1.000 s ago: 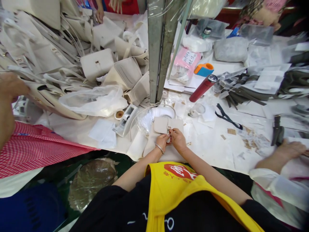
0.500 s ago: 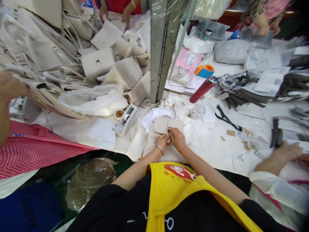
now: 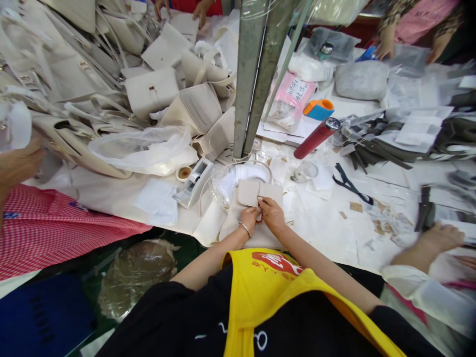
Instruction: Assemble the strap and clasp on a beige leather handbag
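Observation:
A beige handbag point(image 3: 238, 228) lies on the table edge in front of me, its small flap point(image 3: 248, 192) turned toward the far side. My left hand point(image 3: 250, 218), with a silver bracelet at the wrist, is closed at the middle of the bag. Against it, my right hand point(image 3: 272, 213) pinches at the same spot, thumb and index finger together. Both hands seem to grip a small tab or clasp of the bag, mostly covered by the fingers. A clear plastic bag with white padding point(image 3: 247, 176) sits just beyond the handbag.
A tape dispenser point(image 3: 195, 183) stands left of the handbag. Beyond it are heaped beige bags point(image 3: 152, 94). A metal post point(image 3: 251, 79) rises ahead. To the right lie a red flask point(image 3: 316, 139), a dark strap point(image 3: 351, 183) and scraps. Co-workers' hands point(image 3: 442, 238) are at the sides.
My hands stay at the same place on the handbag, with the fingers shifting slightly. At the far left, a co-worker's hand has lifted a white piece. The view has tilted a little.

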Demonstrator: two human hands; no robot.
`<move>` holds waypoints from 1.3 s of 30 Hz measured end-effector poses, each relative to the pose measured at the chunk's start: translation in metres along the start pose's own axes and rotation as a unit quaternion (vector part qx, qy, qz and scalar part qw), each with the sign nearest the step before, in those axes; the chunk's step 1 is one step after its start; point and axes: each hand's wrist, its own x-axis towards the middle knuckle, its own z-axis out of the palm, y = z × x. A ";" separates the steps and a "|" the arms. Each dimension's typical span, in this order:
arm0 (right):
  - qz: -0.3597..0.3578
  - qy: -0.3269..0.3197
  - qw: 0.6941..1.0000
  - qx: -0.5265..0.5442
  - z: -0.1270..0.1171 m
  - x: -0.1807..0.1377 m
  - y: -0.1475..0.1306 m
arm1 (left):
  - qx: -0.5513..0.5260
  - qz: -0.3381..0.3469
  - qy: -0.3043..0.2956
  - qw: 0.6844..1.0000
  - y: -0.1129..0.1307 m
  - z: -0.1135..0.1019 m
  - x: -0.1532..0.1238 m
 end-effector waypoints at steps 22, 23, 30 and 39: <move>0.022 0.032 0.997 0.060 0.008 0.007 -0.001 | 0.020 -0.004 0.034 0.999 -0.002 0.001 0.005; 0.017 0.028 0.998 0.047 0.009 0.006 0.000 | 0.026 -0.003 0.036 0.999 -0.003 0.000 0.005; -0.021 -0.002 1.000 -0.019 0.010 -0.001 -0.004 | 0.045 -0.002 0.042 0.998 -0.006 -0.004 0.008; 0.002 0.018 1.000 0.000 0.015 0.002 0.001 | 0.054 0.008 0.041 0.998 -0.008 -0.005 0.009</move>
